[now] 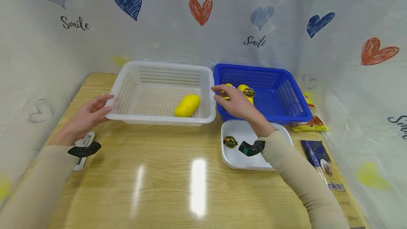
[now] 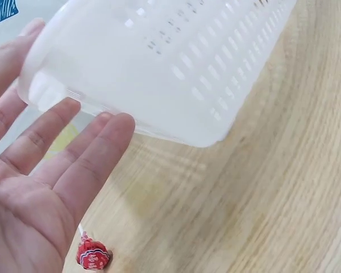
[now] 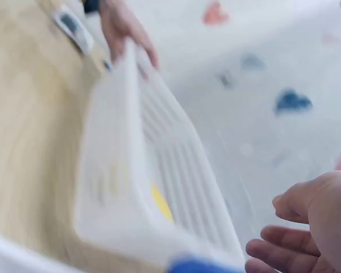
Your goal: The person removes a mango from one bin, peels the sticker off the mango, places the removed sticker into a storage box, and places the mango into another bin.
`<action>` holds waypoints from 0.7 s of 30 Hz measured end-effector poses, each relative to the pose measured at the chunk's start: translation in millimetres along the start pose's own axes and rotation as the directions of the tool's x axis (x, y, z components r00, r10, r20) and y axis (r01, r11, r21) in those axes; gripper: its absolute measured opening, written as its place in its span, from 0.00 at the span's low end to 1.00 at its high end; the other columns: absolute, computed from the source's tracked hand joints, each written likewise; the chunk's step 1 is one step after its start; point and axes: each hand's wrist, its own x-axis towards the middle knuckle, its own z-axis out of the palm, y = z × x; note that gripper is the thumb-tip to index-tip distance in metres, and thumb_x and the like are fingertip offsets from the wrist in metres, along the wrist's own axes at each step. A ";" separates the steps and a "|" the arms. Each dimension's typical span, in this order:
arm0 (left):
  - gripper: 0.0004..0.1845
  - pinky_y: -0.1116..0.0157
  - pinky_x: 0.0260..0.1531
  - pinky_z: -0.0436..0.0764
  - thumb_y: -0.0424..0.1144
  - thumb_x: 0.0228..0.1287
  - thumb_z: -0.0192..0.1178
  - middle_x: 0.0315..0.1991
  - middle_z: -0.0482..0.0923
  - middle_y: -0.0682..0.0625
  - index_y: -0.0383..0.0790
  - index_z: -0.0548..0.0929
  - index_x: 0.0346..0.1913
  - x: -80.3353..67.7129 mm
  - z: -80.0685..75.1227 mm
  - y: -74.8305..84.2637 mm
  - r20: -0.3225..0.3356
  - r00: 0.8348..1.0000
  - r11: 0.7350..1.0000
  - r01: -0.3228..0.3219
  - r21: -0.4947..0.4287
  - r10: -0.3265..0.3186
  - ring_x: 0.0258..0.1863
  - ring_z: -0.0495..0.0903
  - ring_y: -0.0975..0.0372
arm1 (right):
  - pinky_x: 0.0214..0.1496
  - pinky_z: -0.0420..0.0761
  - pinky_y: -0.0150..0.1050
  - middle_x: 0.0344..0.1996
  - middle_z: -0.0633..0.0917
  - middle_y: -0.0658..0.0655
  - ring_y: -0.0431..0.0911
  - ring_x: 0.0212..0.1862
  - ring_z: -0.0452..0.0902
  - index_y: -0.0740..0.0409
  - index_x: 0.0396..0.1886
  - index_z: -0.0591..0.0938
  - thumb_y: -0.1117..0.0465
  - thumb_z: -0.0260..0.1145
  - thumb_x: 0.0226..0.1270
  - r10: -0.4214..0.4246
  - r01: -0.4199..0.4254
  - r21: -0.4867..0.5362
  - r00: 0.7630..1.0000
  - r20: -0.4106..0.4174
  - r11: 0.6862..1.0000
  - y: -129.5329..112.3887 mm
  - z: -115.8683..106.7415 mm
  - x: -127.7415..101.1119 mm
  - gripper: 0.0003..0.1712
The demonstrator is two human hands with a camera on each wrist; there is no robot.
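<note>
Cropped right hand (image 3: 324, 222), blurred white basket (image 3: 109, 142), obscured mango (image 3: 161, 202)

The wood-grain bench (image 1: 159, 186) carries a blue basket (image 1: 268, 103) at one o'clock, snack bag (image 1: 313, 124) at two, tray (image 1: 236, 159) near three, blue and gold packaging (image 1: 314, 151) from three to four, device (image 1: 86, 139) at nine, and a lollipop (image 2: 94, 256). Whether the white basket (image 1: 155, 102) at eleven touches is unclear.
</note>
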 end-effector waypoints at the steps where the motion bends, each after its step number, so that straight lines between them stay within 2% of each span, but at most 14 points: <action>1: 0.30 0.72 0.47 0.80 0.43 0.75 0.51 0.71 0.57 0.47 0.50 0.56 0.76 -0.4 0.6 -0.7 0.002 1.000 1.000 -0.007 -0.017 0.007 0.54 0.72 0.70 | 0.61 0.74 0.49 0.64 0.75 0.56 0.52 0.62 0.73 0.56 0.68 0.72 0.53 0.54 0.77 0.037 -0.036 0.016 0.999 -0.034 0.999 10.0 -9.3 -4.0 0.24; 3: 0.30 0.73 0.46 0.80 0.40 0.76 0.51 0.71 0.56 0.47 0.48 0.56 0.76 -1.2 1.4 -1.8 0.006 1.000 0.998 -0.021 -0.057 0.022 0.54 0.72 0.70 | 0.64 0.72 0.51 0.65 0.74 0.56 0.52 0.64 0.71 0.55 0.69 0.71 0.51 0.54 0.77 0.134 -0.128 0.071 0.987 -0.090 0.989 33.0 -27.3 -9.7 0.25; 6: 0.30 0.74 0.45 0.80 0.38 0.76 0.51 0.71 0.56 0.48 0.48 0.56 0.76 -0.7 3.0 -3.8 0.013 0.999 0.995 -0.032 -0.091 0.033 0.54 0.72 0.71 | 0.68 0.67 0.52 0.67 0.71 0.56 0.53 0.66 0.68 0.52 0.72 0.67 0.49 0.53 0.78 0.287 -0.260 0.183 0.948 -0.140 0.948 71.2 -50.1 -13.8 0.27; 10: 0.30 0.74 0.45 0.80 0.37 0.76 0.51 0.71 0.56 0.48 0.48 0.56 0.76 -7.8 -2.7 -6.6 0.004 1.000 0.994 -0.027 -0.106 0.027 0.53 0.73 0.72 | 0.72 0.61 0.53 0.70 0.66 0.59 0.55 0.67 0.66 0.53 0.75 0.61 0.50 0.52 0.78 0.414 -0.366 0.289 0.902 -0.125 0.885 107.2 -60.3 -4.7 0.31; 13: 0.30 0.74 0.46 0.80 0.37 0.76 0.51 0.70 0.56 0.48 0.47 0.57 0.76 -9.5 -4.2 -8.0 0.001 0.999 0.990 -0.036 -0.135 0.037 0.53 0.74 0.71 | 0.73 0.59 0.54 0.72 0.63 0.60 0.57 0.68 0.65 0.55 0.77 0.58 0.51 0.52 0.78 0.446 -0.398 0.310 0.890 -0.100 0.864 120.8 -61.9 1.3 0.33; 18: 0.29 0.73 0.46 0.80 0.36 0.75 0.51 0.69 0.59 0.48 0.45 0.58 0.76 -5.2 -1.1 -7.4 0.005 0.998 0.987 -0.059 -0.150 0.061 0.54 0.74 0.69 | 0.72 0.57 0.56 0.74 0.59 0.63 0.59 0.72 0.57 0.59 0.77 0.54 0.53 0.51 0.79 0.431 -0.413 0.225 0.902 -0.038 0.883 130.0 -61.1 7.4 0.34; 21: 0.29 0.73 0.46 0.80 0.37 0.75 0.51 0.68 0.60 0.47 0.46 0.58 0.76 -1.2 2.1 -5.3 0.008 0.998 0.991 -0.058 -0.124 0.059 0.54 0.75 0.69 | 0.72 0.56 0.58 0.74 0.58 0.65 0.60 0.73 0.52 0.61 0.77 0.53 0.53 0.51 0.79 0.452 -0.446 0.151 0.892 -0.006 0.882 135.5 -58.7 9.8 0.35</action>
